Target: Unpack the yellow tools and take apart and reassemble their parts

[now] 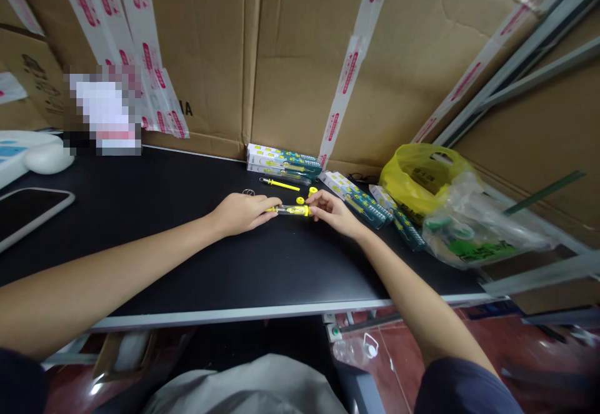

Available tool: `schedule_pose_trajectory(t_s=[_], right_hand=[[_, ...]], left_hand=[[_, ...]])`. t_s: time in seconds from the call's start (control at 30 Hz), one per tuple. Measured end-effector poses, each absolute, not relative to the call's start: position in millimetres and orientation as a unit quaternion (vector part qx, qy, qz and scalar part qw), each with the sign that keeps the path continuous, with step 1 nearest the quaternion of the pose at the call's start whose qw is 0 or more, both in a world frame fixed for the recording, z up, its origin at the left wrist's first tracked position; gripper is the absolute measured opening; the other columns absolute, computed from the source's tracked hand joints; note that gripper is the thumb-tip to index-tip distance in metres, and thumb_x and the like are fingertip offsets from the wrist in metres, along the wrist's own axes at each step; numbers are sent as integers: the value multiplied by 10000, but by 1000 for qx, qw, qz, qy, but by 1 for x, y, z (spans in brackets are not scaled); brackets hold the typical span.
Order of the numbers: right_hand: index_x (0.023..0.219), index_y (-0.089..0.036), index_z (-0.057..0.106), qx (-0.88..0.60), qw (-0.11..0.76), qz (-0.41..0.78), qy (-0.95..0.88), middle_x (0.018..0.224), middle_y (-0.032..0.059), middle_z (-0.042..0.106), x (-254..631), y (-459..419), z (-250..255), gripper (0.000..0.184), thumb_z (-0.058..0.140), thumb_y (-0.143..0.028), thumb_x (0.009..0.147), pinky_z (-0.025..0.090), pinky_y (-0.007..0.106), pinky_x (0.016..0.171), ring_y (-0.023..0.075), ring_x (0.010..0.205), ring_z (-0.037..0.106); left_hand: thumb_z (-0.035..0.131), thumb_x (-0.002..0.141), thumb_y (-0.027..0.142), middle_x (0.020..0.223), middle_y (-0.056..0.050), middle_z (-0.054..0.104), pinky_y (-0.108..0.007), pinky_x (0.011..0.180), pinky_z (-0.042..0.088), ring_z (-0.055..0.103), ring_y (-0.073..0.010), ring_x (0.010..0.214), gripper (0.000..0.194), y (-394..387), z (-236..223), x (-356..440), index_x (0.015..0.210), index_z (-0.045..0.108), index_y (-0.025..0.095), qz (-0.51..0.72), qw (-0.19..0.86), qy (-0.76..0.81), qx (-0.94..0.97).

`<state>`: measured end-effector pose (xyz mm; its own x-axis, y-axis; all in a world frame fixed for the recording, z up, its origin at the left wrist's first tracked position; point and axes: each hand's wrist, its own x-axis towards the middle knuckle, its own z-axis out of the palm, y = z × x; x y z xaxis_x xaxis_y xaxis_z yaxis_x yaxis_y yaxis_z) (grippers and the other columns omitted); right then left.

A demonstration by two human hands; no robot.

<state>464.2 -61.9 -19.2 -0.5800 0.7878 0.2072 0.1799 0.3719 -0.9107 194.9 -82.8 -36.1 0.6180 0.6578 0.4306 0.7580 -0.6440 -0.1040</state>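
Observation:
Between my two hands a clear spring scale tube (291, 210) with yellow ends lies nearly level, just above the black table top. My left hand (238, 214) is closed around its left end. At the opposite end, the fingertips of my right hand (334, 212) pinch the yellow end piece. Just beyond the tube are a small yellow cap (300, 201) and another yellow cap (312, 191), partly behind my right fingers. A yellow rod with a metal hook (282, 185) lies farther back. Thin wire rings (248, 192) show behind my left hand.
Several printed boxes (284, 159) are stacked against the cardboard wall (300, 57). More boxes (359, 198) lie beside my right hand. At right are a yellow plastic bag (405, 170) and a clear bag (482, 229). A phone (32, 211) and a white device (47, 156) occupy the left.

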Motion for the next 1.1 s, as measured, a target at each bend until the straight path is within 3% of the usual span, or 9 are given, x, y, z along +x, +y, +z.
schedule_pose_trajectory(t_s=[0.2, 0.4, 0.87, 1.0, 1.1], right_hand=[[1018, -177, 530, -302, 327, 448, -775, 782, -25, 522, 465, -62, -20, 338, 695, -365, 791, 430, 231, 589, 82, 627, 507], [1010, -168, 535, -342, 310, 450, -764, 795, 2, 565, 462, -65, -18, 330, 575, -462, 864, 456, 237, 585, 94, 642, 538], [1020, -171, 510, -354, 307, 419, -777, 794, 2, 538, 460, -66, -18, 356, 549, -489, 864, 441, 238, 569, 99, 636, 514], [946, -193, 494, -374, 339, 326, -799, 801, -8, 499, 460, -73, -10, 317, 575, -484, 849, 405, 237, 576, 99, 641, 466], [836, -191, 507, -366, 292, 308, -828, 649, -50, 440, 460, -83, -2, 335, 692, -460, 761, 331, 227, 523, 90, 566, 393]], left_hand=[[373, 972, 412, 958, 19, 697, -232, 481, 317, 654, -142, 722, 329, -83, -36, 194, 1234, 531, 292, -180, 137, -396, -890], [367, 975, 415, 958, 15, 700, -226, 495, 322, 653, -142, 720, 329, -83, -36, 195, 1232, 532, 292, -178, 137, -393, -892], [357, 974, 428, 956, 17, 701, -229, 484, 321, 658, -146, 718, 339, -84, -35, 195, 1231, 535, 299, -168, 138, -401, -890], [365, 972, 423, 946, 8, 703, -227, 489, 328, 657, -149, 712, 338, -85, -34, 195, 1228, 542, 292, -172, 135, -401, -890], [368, 972, 418, 944, 8, 705, -231, 487, 333, 662, -154, 721, 333, -84, -34, 195, 1224, 545, 292, -174, 135, -406, -887]])
